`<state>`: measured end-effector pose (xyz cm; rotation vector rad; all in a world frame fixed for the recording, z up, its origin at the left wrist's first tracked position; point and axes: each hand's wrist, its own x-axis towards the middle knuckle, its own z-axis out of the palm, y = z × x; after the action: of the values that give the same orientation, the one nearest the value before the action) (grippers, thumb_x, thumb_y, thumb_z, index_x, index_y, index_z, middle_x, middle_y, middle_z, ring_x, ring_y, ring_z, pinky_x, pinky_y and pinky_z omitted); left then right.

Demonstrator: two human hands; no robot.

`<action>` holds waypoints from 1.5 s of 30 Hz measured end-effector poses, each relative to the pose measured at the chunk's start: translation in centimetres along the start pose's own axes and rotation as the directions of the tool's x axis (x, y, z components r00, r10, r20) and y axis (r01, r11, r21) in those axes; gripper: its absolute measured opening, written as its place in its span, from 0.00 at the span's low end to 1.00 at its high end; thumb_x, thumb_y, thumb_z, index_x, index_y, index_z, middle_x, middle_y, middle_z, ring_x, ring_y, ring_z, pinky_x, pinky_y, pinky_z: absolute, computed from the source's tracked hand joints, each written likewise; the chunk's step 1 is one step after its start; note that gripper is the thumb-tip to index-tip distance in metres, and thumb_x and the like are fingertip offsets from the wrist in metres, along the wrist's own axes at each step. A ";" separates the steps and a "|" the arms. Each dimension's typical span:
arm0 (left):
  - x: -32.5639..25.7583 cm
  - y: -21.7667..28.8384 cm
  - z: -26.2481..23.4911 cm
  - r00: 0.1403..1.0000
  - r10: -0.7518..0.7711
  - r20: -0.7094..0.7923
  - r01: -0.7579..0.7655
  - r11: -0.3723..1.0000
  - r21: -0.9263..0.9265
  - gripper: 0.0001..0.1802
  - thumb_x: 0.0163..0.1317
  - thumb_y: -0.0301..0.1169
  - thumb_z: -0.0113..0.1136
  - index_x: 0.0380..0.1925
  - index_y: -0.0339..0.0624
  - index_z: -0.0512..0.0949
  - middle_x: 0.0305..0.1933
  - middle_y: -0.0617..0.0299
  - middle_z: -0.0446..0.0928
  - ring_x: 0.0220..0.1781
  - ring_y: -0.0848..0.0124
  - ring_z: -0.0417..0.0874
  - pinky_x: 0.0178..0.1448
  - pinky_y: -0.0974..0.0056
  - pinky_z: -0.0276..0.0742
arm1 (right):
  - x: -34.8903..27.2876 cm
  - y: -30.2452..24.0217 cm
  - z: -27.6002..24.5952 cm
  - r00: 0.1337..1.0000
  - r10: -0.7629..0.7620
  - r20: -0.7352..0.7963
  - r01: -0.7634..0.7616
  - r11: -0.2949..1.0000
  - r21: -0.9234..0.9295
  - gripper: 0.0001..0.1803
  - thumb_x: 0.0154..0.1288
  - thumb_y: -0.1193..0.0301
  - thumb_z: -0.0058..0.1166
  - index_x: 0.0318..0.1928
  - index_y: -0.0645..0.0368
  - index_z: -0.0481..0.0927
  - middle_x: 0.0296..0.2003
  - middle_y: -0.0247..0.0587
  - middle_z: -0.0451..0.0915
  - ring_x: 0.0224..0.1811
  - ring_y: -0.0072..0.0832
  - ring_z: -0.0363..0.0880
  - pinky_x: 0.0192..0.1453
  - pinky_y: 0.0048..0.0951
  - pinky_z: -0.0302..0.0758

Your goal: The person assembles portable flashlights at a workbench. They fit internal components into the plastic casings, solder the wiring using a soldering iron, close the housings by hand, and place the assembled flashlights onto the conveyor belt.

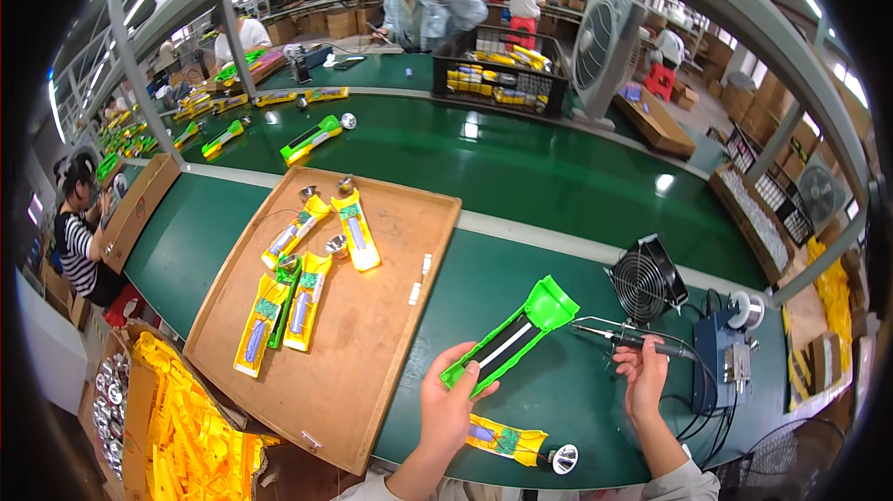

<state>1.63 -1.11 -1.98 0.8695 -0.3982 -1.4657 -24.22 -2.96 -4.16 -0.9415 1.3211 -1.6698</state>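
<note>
My left hand (446, 403) grips the lower end of a bright green flashlight housing half (507, 338), tilted with its wide end up and to the right. A black strip and a white band run along its hollow. In my right hand (644, 380) is a soldering iron (637, 340), its dark handle pinched by the fingers and its thin tip pointing left at the housing's wide end. Below the left hand, partly behind the wrist, a yellow flashlight half (512, 440) with a green circuit board lies on the bench, beside a round silver reflector (564, 459).
A wooden tray (372, 389) at left holds several yellow flashlight halves. To the right stand a black fan (648, 280) and a blue soldering station (721, 361) with cables. Beyond runs a green conveyor (558, 199). A box of yellow housings (191, 417) sits lower left; co-workers are farther off.
</note>
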 end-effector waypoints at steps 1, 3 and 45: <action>0.1 0.1 -0.4 1.000 -0.005 -0.004 0.005 0.999 -0.036 0.14 0.59 0.24 0.49 0.45 0.36 0.66 0.41 0.57 0.73 0.39 0.70 0.78 0.38 0.68 0.79 | 0.1 -0.1 0.7 0.995 0.098 -0.013 -0.097 0.994 0.053 0.15 0.66 0.62 0.39 0.41 0.62 0.63 0.29 0.47 0.75 0.26 0.24 0.76 0.24 0.19 0.70; 0.0 -0.2 -1.1 0.999 0.043 -0.023 -0.045 0.996 -0.074 0.14 0.59 0.24 0.49 0.46 0.37 0.66 0.42 0.58 0.73 0.40 0.70 0.78 0.39 0.67 0.79 | 0.6 -0.1 1.4 0.958 0.284 0.034 -0.286 0.951 0.121 0.17 0.66 0.59 0.40 0.40 0.63 0.67 0.33 0.46 0.77 0.33 0.24 0.77 0.29 0.20 0.72; -0.8 -2.2 -1.6 0.855 0.087 0.511 -0.283 0.904 0.320 0.19 0.50 0.25 0.60 0.44 0.36 0.69 0.45 0.57 0.68 0.47 0.71 0.73 0.51 0.65 0.73 | -4.1 -5.2 6.3 0.891 0.286 0.352 -0.241 0.956 -0.169 0.08 0.61 0.71 0.46 0.36 0.65 0.69 0.27 0.40 0.74 0.24 0.25 0.74 0.25 0.22 0.71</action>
<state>1.15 0.32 -4.35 0.7273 -1.1565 -1.4320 -17.61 -0.99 1.77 -1.0384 1.2334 -1.1447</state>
